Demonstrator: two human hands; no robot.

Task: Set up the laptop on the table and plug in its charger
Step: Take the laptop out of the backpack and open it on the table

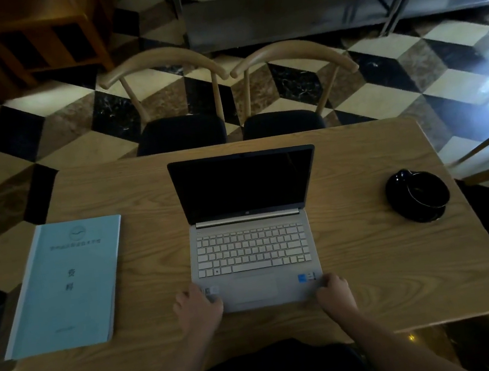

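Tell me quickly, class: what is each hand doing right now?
Left hand: grips the laptop at its near left corner.
Right hand: grips its near right corner.

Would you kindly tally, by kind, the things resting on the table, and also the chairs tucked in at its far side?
Laptop: 1
Light blue folder: 1
Black cup on its saucer: 1
Chairs: 2
Total: 5
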